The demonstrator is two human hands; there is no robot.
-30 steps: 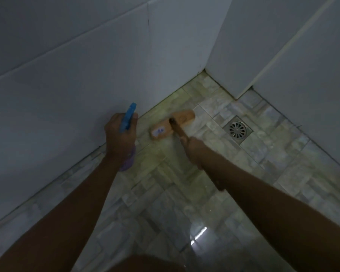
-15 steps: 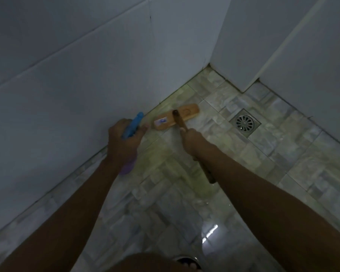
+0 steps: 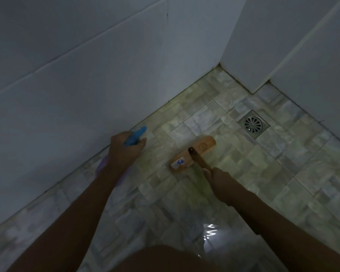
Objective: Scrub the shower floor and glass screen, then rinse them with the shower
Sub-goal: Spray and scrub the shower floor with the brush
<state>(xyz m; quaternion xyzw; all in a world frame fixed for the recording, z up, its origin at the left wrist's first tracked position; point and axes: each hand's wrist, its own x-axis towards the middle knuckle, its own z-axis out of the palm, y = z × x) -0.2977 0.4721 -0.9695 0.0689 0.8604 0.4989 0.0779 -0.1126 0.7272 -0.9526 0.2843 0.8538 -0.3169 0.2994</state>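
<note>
My right hand [image 3: 222, 182] is clenched round the wooden handle [image 3: 200, 160] of the scrub brush [image 3: 192, 154]. The brush head rests on the shower floor [image 3: 283, 173] mid-scene, its long axis running near-left to far-right, roughly parallel to the left wall [image 3: 86, 85]. The handle slants back toward the near right. My left hand [image 3: 124, 154] grips a spray bottle [image 3: 135, 135], nozzle pointing far-right. The drain [image 3: 253, 124] sits far right, apart from the brush.

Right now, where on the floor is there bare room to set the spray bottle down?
Bare tiles lie between the brush and the drain, and in the far corner. The stretch right of the right hand, nearer than the drain, is free too. Crowded: beside the left wall, where the left hand holds the spray bottle.
</note>
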